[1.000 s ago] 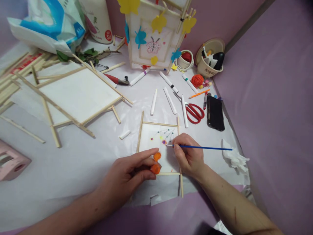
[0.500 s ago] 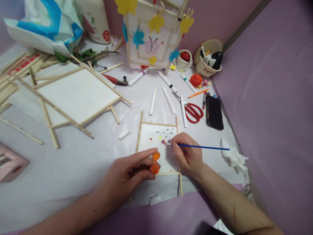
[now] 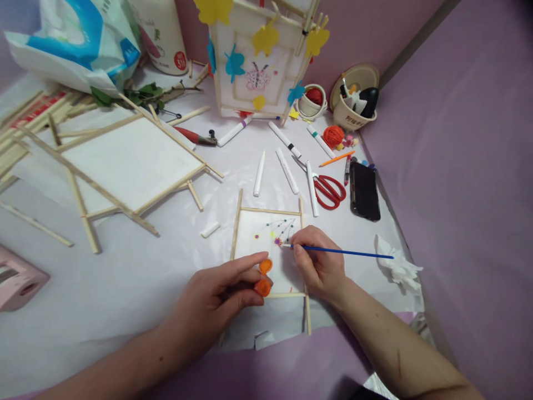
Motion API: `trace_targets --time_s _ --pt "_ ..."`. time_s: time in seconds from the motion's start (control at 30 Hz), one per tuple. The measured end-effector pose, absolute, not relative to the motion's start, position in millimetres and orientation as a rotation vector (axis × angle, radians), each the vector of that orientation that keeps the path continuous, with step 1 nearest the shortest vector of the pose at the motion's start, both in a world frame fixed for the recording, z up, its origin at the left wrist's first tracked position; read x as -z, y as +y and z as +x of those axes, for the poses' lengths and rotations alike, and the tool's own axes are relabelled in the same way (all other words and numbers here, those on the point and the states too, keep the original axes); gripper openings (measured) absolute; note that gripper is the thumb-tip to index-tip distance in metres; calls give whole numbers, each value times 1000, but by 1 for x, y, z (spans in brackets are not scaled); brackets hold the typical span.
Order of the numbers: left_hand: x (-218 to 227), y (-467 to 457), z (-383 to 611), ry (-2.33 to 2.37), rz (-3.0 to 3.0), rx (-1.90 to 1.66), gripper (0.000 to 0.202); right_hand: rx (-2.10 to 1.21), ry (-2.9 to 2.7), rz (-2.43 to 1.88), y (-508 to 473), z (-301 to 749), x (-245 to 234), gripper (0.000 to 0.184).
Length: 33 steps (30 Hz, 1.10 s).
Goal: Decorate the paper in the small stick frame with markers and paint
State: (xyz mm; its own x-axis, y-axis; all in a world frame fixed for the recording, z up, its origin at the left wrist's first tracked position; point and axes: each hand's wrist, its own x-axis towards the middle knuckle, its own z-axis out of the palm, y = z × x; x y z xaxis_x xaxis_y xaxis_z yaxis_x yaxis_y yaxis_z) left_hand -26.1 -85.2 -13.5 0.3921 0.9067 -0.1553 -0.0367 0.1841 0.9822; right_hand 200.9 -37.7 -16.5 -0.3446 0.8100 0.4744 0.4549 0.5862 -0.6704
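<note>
A smooth, blue-coated paintbrush (image 3: 350, 251) and a plastic-looking orange paint pot (image 3: 262, 288) show against matt white paper (image 3: 285, 273) framed in bare wooden sticks (image 3: 270, 211). Smooth white plastic markers (image 3: 259, 175) join scissors (image 3: 329, 191) with metal blades and red plastic handles, a phone (image 3: 365, 191) with a smooth, dark screen, and a soft, crumpled paper tissue (image 3: 397, 264).

Lit indoors, softly and apparently from overhead, with a cool, faintly purple cast. Brightest around the middle of the surface (image 3: 125, 278), with a pale sheen in places; dimmer toward the near left. Shaded gently beside the right hand (image 3: 320, 261), more darkly below the right forearm (image 3: 385, 333). Stretched and slanted toward the edges, blackened at the far right corner. Soft in fine detail, with blurred small lettering on the white container (image 3: 161, 33).
</note>
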Motion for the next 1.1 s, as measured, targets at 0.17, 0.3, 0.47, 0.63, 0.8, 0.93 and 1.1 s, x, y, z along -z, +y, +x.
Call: trace_targets --time_s 0.17,0.3,0.47,0.63,0.8,0.93,1.1 --pt "14 -85 -26 951 1203 -820 54 -541 -2013 -1017 -37 199 15 11" --pt "13 -86 -26 959 1195 -814 53 -545 -2000 -1015 -37 200 14 11" --pt "13 -85 -26 952 1205 -825 52 -538 -1990 -1018 -38 201 14 12" --pt "13 -83 -25 978 1218 -811 49 -537 -2013 -1021 -38 200 15 12" --pt "14 -83 -25 957 1211 -827 51 -545 -2022 -1029 -38 200 15 11" --pt "13 -85 -26 955 1216 -819 52 -545 -1986 -1010 -38 200 15 12" --pt "13 -85 -26 976 1196 -810 50 -495 -1876 -918 -40 202 16 15"
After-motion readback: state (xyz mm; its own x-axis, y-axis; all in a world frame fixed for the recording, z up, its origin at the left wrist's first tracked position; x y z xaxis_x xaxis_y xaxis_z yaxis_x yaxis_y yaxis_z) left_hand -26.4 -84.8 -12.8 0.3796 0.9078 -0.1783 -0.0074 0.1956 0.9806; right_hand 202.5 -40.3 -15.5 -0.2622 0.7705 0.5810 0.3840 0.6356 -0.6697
